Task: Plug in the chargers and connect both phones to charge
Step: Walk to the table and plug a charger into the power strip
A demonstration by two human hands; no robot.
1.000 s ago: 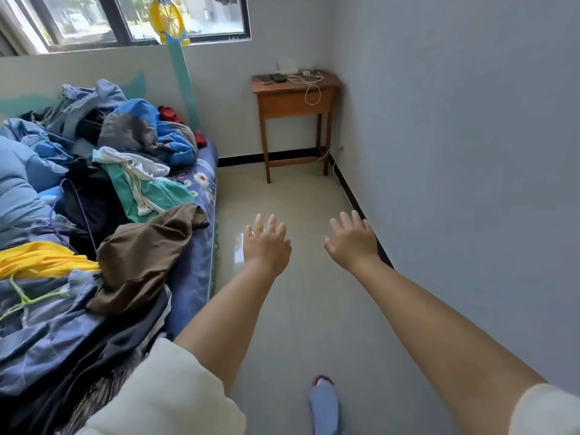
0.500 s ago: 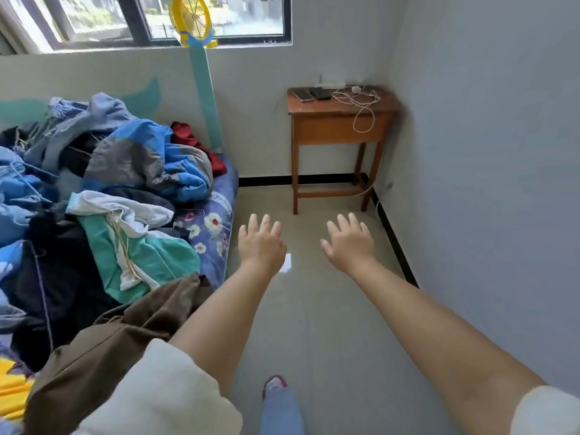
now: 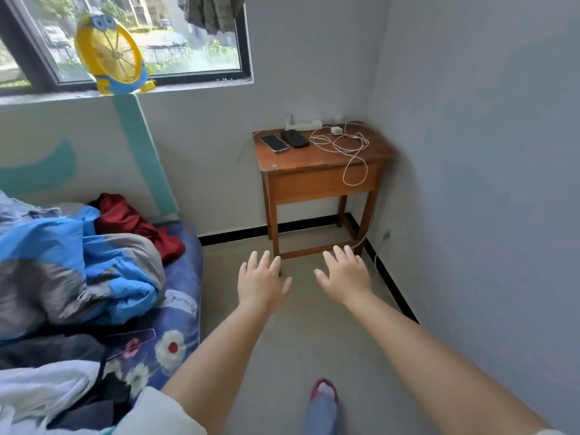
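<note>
Left hand [image 3: 262,282] and right hand [image 3: 345,273] held out empty, fingers spread, over floor, two phones [image 3: 284,140], cables [image 3: 345,146], charger [image 3: 336,130], power strip [image 3: 303,124] on corner table [image 3: 317,180], well beyond fingertips

Pale grey walls [image 3: 470,120] met in a corner where a wooden table [image 3: 320,180] stood on the beige floor [image 3: 298,356]; daylight came through a dark-framed window [image 3: 150,39] above a clothes-heaped bed [image 3: 175,309] at left
</note>
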